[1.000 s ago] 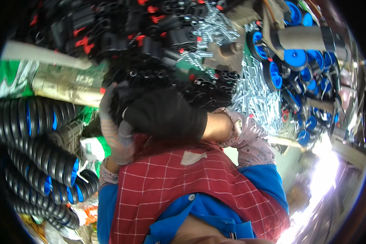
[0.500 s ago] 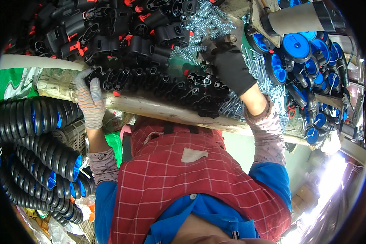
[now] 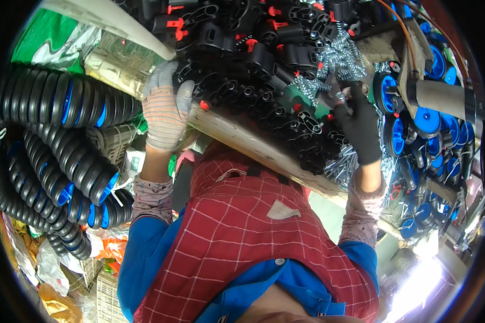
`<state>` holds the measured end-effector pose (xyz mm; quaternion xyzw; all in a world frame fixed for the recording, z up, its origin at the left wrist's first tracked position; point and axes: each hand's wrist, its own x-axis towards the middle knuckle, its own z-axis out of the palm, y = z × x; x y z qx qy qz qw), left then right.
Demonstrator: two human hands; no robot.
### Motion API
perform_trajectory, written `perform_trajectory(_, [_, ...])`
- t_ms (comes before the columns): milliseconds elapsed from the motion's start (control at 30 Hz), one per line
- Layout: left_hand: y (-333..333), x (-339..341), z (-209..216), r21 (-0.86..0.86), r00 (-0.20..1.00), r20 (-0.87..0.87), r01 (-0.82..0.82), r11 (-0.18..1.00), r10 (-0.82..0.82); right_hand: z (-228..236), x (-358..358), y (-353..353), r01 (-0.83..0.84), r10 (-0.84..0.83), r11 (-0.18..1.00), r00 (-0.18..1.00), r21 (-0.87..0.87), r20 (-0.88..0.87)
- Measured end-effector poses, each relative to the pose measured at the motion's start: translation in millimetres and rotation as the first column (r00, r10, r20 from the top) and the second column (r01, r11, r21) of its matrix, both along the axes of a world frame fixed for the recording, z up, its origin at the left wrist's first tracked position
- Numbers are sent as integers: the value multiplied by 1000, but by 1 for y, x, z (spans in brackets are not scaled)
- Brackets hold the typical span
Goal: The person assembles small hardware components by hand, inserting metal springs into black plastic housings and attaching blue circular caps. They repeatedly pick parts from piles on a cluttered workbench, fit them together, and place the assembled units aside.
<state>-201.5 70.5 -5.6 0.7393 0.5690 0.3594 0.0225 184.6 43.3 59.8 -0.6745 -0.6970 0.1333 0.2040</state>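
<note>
My left hand (image 3: 167, 110), in a grey and orange striped glove, is closed round the end of a black plastic housing (image 3: 184, 72) at the left end of a packed row. My right hand (image 3: 361, 129) wears a black glove and reaches in beside a pile of coiled metal springs (image 3: 345, 56). Its fingers are bent together at a small shiny piece that I cannot make out clearly. Between the hands, a row of black plastic housings (image 3: 264, 110) lies along the wooden table edge (image 3: 242, 137). More black housings with red tabs (image 3: 215, 40) are heaped behind.
Long metal pins (image 3: 342, 167) lie below my right hand. Blue-hubbed black wheels (image 3: 427, 121) crowd the right side, beneath a grey cylinder (image 3: 442, 98). Stacked black wheels (image 3: 64, 102) fill the left, beside a plastic crate (image 3: 116, 139). A pale curved bar (image 3: 118, 24) slants toward my left hand.
The whole view has swung, so the bench appears tilted and further right. My left hand stays at the row's end; my right hand remains near the springs, its fingers turned more upward.
</note>
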Motion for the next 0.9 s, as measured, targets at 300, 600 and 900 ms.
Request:
perform_trajectory(300, [-66, 41, 54, -112, 576, 657, 712, 693, -487, 40, -107, -16, -689, 5, 584, 532, -429, -847])
perform_trajectory(600, [-69, 19, 59, -250, 654, 718, 563, 788, -240, 30, -141, -5, -602, 636, 771, 704, 207, -316])
perform_trajectory(900, [10, -2, 16, 44, 920, 381, 76, 996, -87, 11, -160, 65, -576, 572, 793, 816, 199, 87])
